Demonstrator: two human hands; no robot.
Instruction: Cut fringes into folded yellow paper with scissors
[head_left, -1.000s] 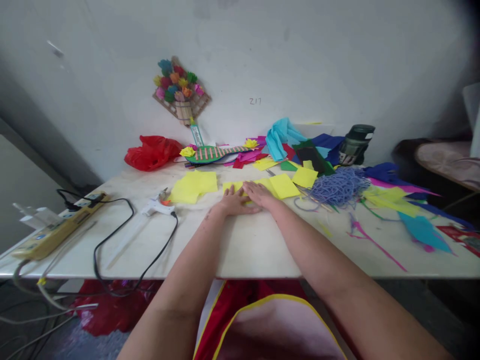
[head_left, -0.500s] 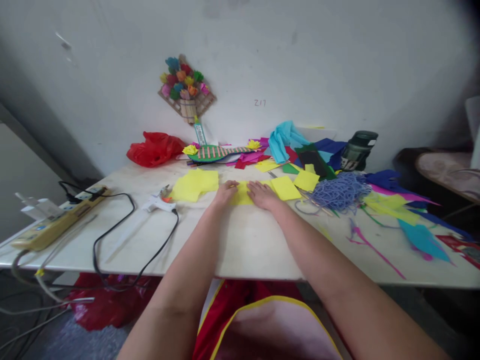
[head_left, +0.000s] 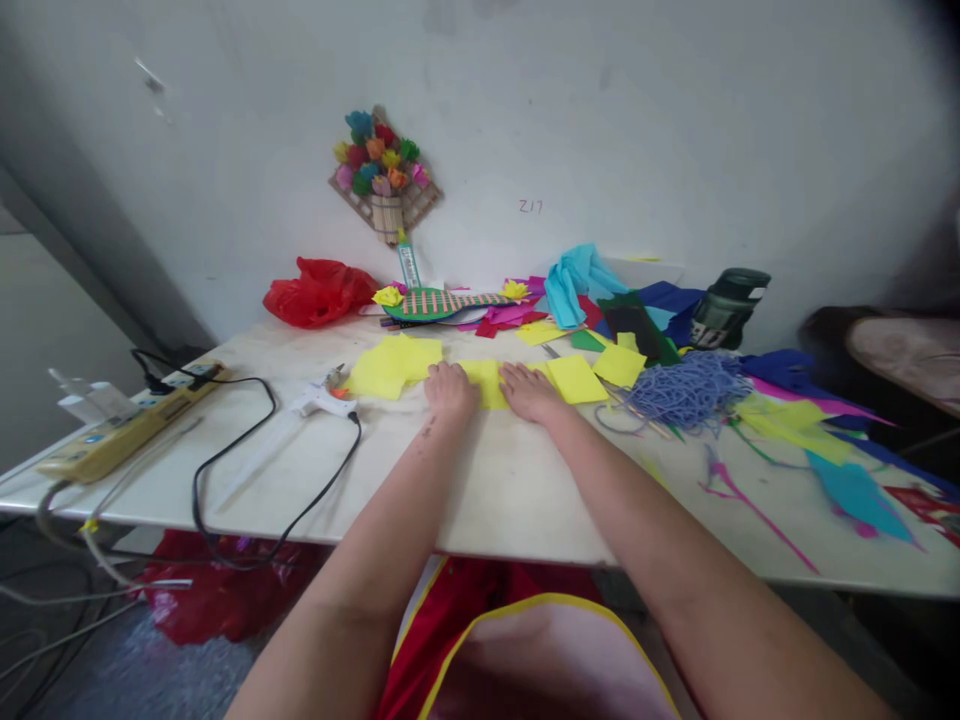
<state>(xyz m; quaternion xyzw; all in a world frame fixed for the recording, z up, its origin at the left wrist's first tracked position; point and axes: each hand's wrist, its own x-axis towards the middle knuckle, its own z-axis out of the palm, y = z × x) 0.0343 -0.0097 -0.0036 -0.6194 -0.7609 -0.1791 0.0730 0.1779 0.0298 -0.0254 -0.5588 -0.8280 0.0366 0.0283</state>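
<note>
A yellow sheet of paper (head_left: 487,384) lies on the table between my two hands. My right hand (head_left: 531,394) rests flat on its right side, fingers stretched out and slightly apart. At the sheet's left edge is my left hand (head_left: 450,392), its fingers curled down and close together; what is under the fingertips is hidden. More yellow sheets (head_left: 394,366) lie overlapping just left of that hand. To the right of my right hand are a yellow square (head_left: 576,380) and a smaller yellow piece (head_left: 621,364).
A white glue gun (head_left: 319,398) with a black cord and a power strip (head_left: 127,425) are on the left. Tangled purple strands (head_left: 686,390), a dark bottle (head_left: 729,308) and coloured scraps spread over the right. A red plastic bag (head_left: 319,292) sits at the back left.
My left hand has turned knuckles-up, its fingers curling at the sheet's left edge. My right hand stays flat on the paper. The whole view has shifted slightly.
</note>
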